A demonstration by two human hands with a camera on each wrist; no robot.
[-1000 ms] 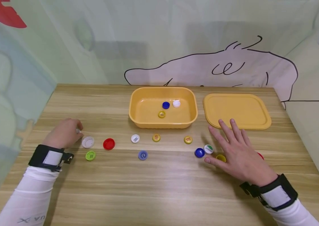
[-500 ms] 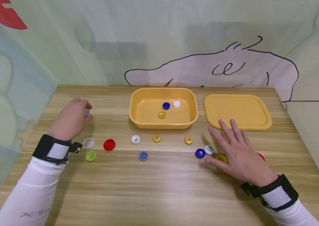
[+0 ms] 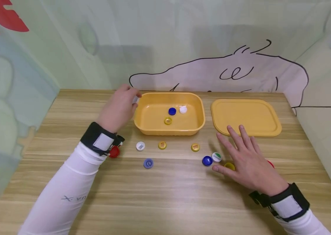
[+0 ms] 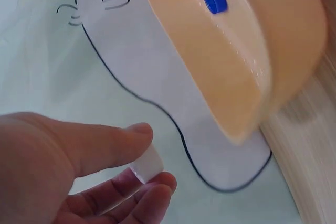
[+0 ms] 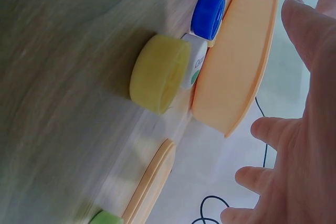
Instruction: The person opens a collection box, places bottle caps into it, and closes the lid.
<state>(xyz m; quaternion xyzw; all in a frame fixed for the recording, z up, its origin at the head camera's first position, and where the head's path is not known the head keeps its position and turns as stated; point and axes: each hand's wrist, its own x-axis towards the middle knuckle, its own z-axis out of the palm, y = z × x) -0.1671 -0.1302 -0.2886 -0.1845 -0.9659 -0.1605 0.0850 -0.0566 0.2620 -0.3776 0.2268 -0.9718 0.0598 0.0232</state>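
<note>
My left hand [image 3: 119, 107] is at the left rim of the yellow box [image 3: 169, 132]. Between thumb and fingers it pinches a white bottle cap [image 4: 149, 164], best seen in the left wrist view. Inside the box lie a blue cap [image 3: 172, 111], a white cap [image 3: 183, 109] and a yellow cap [image 3: 168, 120]. My right hand [image 3: 246, 161] is spread, fingers straight, above the table at the right. Near its thumb are a yellow cap [image 5: 157, 74], a white and green cap [image 3: 216, 157] and a dark blue cap [image 3: 207, 160]. A red cap [image 3: 271, 164] is mostly hidden beneath it.
A flat yellow lid [image 3: 246, 117] lies right of the box. In front of the box are a white cap [image 3: 140, 146], two orange-yellow caps [image 3: 162, 145] and a light blue cap [image 3: 148, 163]. The left wrist partly covers a red cap [image 3: 114, 151]. A printed curtain [image 3: 165, 42] hangs behind the table.
My left hand has lifted from the table's left side and moved right and away from me to the box, carrying the white cap. My right hand has stayed in place.
</note>
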